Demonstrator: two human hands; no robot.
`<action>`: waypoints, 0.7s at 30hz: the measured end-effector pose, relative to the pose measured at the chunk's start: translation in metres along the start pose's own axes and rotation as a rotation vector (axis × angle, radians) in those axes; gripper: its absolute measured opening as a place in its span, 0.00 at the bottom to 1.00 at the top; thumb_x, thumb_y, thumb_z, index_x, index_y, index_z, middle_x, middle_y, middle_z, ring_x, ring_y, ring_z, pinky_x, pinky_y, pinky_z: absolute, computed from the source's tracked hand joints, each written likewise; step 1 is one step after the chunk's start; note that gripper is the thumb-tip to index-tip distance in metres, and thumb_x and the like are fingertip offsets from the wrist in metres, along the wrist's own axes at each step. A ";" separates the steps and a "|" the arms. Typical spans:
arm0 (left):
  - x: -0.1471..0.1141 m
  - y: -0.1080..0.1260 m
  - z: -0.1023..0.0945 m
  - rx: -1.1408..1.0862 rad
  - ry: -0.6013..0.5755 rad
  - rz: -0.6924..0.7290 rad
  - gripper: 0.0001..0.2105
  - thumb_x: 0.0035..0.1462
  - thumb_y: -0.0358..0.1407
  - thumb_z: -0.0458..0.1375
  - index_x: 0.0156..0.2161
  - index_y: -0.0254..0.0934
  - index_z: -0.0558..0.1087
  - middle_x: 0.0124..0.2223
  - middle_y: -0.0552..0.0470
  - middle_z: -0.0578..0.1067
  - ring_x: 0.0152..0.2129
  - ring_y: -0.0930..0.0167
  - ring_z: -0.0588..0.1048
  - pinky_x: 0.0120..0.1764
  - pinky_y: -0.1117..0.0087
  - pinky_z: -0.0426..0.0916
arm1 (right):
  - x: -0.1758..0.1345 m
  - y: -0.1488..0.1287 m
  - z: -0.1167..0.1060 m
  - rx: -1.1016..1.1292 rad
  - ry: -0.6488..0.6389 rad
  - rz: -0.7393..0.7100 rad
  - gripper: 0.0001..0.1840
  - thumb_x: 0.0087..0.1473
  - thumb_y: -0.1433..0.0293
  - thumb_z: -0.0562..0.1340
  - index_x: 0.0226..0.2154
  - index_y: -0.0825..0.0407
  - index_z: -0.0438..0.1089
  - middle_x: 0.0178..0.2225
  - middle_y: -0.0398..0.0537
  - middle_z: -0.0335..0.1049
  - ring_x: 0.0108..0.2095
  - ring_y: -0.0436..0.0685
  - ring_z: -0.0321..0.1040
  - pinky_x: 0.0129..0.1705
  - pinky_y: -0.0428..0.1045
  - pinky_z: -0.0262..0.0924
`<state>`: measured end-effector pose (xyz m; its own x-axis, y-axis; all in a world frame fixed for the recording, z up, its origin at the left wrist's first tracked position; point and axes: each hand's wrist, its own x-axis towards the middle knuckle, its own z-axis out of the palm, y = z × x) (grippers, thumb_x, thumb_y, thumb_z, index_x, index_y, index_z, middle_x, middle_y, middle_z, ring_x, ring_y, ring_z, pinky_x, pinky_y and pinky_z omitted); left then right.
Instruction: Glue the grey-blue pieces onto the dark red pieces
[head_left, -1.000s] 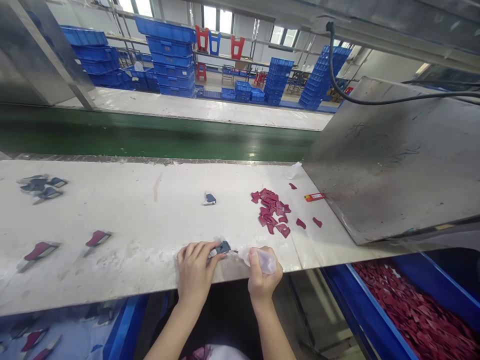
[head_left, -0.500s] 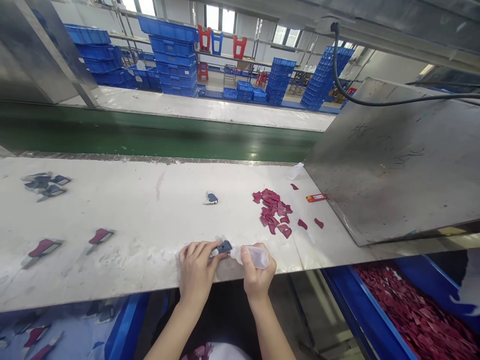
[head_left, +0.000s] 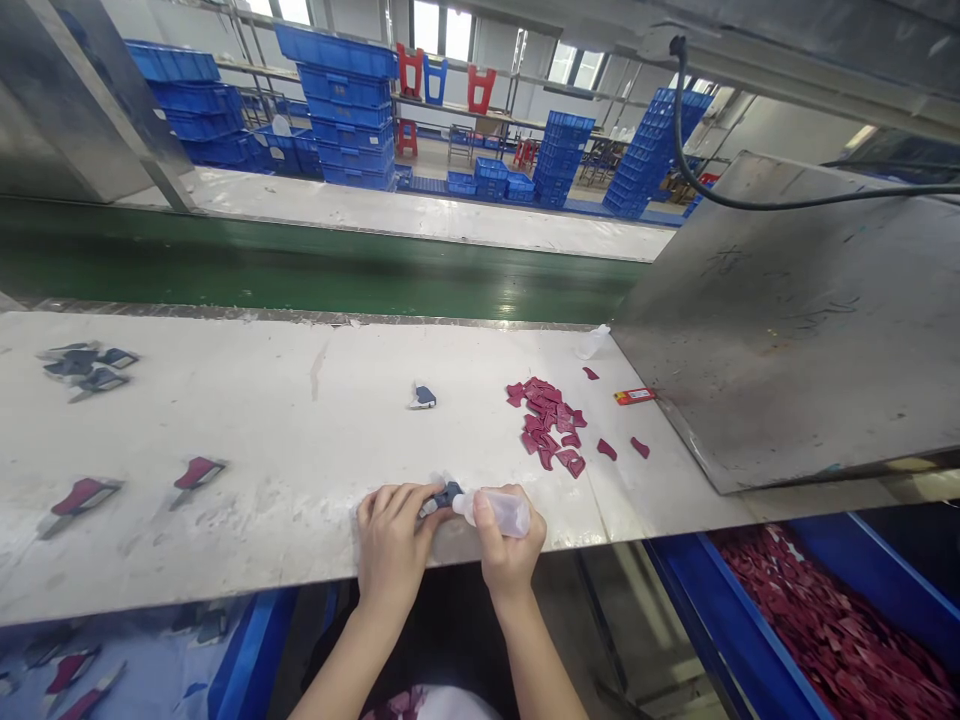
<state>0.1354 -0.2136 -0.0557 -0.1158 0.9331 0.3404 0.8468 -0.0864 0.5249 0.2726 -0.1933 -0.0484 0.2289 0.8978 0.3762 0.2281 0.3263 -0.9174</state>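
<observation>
Near the front edge of the white table, my left hand (head_left: 391, 530) is closed on a small dark blue and grey plastic part (head_left: 448, 494), its fingers covering the left end. My right hand (head_left: 514, 550) grips a translucent squeeze bottle (head_left: 504, 512) lying nearly level. The bottle's nozzle points left and meets the blue part, or is very close to it. Beyond my hands lies another blue and white part (head_left: 423, 397). To the right of it spreads a heap of maroon pieces (head_left: 551, 415), with a few loose ones beside it.
Two maroon-and-grey parts (head_left: 81, 495) and a cluster of blue parts (head_left: 86, 365) lie on the left. A red-yellow packet (head_left: 634, 396) touches a slanted metal panel (head_left: 810, 330). Below the table stand blue bins (head_left: 739, 610), the right one filled with maroon pieces. Behind runs a green belt (head_left: 322, 270).
My right hand has moved slightly left with the squeeze bottle, bringing its nozzle onto or over the blue part. My left hand has stayed in place.
</observation>
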 end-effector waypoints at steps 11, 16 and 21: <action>-0.001 -0.006 0.004 0.010 0.037 0.030 0.06 0.60 0.40 0.62 0.41 0.44 0.77 0.40 0.54 0.82 0.38 0.64 0.74 0.48 0.59 0.56 | 0.000 0.001 0.002 0.002 0.030 0.022 0.12 0.57 0.63 0.63 0.27 0.53 0.72 0.23 0.44 0.70 0.24 0.53 0.69 0.27 0.47 0.64; -0.001 -0.004 0.003 0.010 0.022 0.018 0.07 0.59 0.40 0.63 0.42 0.43 0.77 0.41 0.53 0.81 0.39 0.64 0.74 0.49 0.58 0.56 | -0.003 0.007 -0.002 0.009 0.095 0.040 0.12 0.57 0.62 0.64 0.28 0.54 0.71 0.23 0.44 0.70 0.24 0.53 0.68 0.28 0.47 0.64; 0.000 -0.002 0.001 0.003 0.024 0.007 0.06 0.59 0.40 0.62 0.41 0.43 0.77 0.40 0.54 0.81 0.39 0.64 0.75 0.48 0.60 0.56 | -0.003 0.013 -0.006 0.083 0.267 0.132 0.14 0.54 0.60 0.65 0.35 0.55 0.71 0.27 0.45 0.71 0.25 0.54 0.71 0.28 0.48 0.65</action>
<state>0.1338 -0.2128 -0.0577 -0.1226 0.9238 0.3628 0.8489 -0.0917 0.5205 0.2806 -0.1934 -0.0607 0.4947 0.8282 0.2634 0.1040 0.2445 -0.9641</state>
